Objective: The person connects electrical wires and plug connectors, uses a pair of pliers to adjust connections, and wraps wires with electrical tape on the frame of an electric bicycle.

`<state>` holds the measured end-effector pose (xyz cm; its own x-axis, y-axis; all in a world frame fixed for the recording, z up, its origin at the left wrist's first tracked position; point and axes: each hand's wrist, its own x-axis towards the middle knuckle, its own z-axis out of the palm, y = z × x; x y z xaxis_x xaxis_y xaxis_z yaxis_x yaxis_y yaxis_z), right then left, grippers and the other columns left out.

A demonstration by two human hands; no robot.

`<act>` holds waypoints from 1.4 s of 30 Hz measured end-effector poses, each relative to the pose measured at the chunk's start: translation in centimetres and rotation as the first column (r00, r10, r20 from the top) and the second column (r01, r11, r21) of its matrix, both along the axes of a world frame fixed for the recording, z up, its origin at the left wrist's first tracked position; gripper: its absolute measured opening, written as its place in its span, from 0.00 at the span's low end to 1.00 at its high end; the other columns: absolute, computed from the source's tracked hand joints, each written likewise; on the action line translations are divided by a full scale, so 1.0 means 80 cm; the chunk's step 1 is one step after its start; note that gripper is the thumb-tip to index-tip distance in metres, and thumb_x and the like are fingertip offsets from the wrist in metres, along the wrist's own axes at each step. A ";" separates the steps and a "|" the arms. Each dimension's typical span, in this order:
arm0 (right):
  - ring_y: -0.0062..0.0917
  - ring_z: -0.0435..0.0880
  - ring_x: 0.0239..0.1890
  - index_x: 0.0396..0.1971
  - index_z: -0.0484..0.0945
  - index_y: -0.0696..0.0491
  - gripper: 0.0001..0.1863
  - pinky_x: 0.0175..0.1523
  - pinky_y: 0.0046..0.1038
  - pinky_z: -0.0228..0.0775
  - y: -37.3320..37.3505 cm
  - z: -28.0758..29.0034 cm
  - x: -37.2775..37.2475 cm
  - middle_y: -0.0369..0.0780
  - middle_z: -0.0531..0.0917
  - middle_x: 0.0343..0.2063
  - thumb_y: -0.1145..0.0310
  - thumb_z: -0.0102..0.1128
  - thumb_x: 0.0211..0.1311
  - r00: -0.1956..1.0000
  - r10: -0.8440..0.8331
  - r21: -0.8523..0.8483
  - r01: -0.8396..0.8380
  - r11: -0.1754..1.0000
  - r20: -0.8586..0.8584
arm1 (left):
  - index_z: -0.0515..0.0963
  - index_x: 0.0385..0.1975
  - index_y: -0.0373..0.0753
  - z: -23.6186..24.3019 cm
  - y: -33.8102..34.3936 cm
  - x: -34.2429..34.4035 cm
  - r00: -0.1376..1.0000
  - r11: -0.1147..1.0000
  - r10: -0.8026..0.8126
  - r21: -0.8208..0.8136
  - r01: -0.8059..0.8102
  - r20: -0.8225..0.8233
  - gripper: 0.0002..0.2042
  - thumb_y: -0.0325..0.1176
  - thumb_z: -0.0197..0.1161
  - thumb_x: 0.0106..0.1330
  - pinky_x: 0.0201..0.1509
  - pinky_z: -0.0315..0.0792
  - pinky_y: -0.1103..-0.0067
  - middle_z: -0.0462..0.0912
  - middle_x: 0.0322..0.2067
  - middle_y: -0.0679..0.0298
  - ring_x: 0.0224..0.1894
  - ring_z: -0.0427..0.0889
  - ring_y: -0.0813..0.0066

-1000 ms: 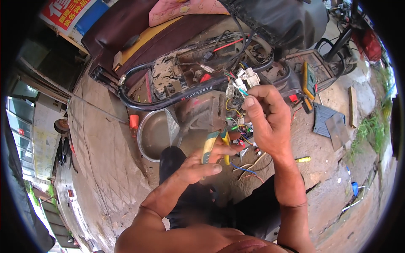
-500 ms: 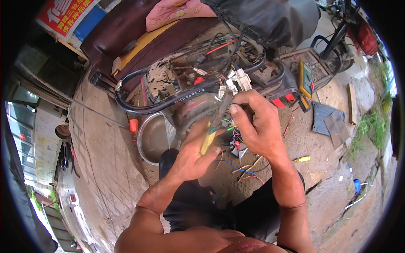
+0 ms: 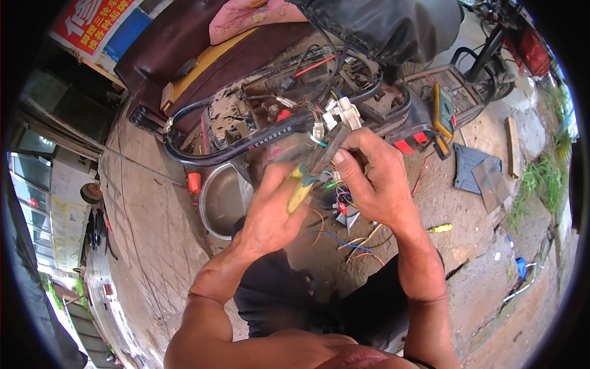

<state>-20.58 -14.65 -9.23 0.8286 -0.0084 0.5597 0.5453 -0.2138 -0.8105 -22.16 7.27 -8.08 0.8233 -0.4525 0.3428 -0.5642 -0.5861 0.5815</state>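
Observation:
My left hand point(image 3: 268, 208) is wrapped round the yellow-and-green handles of a pair of pliers point(image 3: 297, 192). The dark jaws of the pliers point up and right, ending beside the fingertips of my right hand point(image 3: 380, 178). That hand is closed in a pinch at the jaws; thin wires show there, but what exactly lies between thumb and finger is mostly hidden. Just beyond the fingertips sit white plastic connectors point(image 3: 348, 113) on coloured wires. More thin coloured wires point(image 3: 335, 184) hang below, partly behind my right hand.
A dusty vehicle frame with a black tube point(image 3: 230, 152) lies ahead. To its near left stands a metal basin point(image 3: 209, 206). A yellow-and-green multimeter point(image 3: 444, 111) rests at the right, with a dark plastic panel point(image 3: 470, 169) near it. On the ground lies a yellow-handled tool point(image 3: 440, 228).
My left hand has moved slightly up, and its fingers have closed further round the pliers' handles. My right hand keeps its pinch near the jaws. The whole view has shifted a little.

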 end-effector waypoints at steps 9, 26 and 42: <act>0.27 0.78 0.27 0.33 0.80 0.60 0.06 0.34 0.31 0.70 -0.011 -0.002 0.012 0.42 0.79 0.24 0.72 0.62 0.68 0.987 0.114 0.038 -0.111 0.993 -0.112 | 0.86 0.38 0.33 0.012 0.010 0.010 0.977 0.998 -0.055 0.011 0.059 -0.205 0.07 0.26 0.72 0.63 0.52 0.77 0.70 0.81 0.43 0.57 0.45 0.83 0.61; 0.08 0.70 0.28 0.34 0.83 0.58 0.05 0.32 0.19 0.61 -0.024 -0.019 0.031 0.27 0.79 0.26 0.72 0.70 0.66 0.912 0.381 0.474 -0.271 0.838 -0.152 | 0.85 0.51 0.30 0.020 0.009 0.015 0.625 0.898 -0.331 -0.439 -0.021 -0.707 0.17 0.35 0.70 0.69 0.56 0.81 0.71 0.78 0.62 0.50 0.55 0.83 0.65; 0.07 0.67 0.23 0.47 0.87 0.58 0.13 0.30 0.17 0.58 -0.036 -0.026 0.037 0.26 0.78 0.22 0.73 0.73 0.63 0.971 0.230 0.434 -0.177 0.883 -0.072 | 0.82 0.50 0.27 0.021 0.059 0.013 0.980 0.690 -0.145 -0.724 0.000 -0.138 0.16 0.35 0.63 0.73 0.53 0.85 0.66 0.74 0.62 0.47 0.52 0.85 0.60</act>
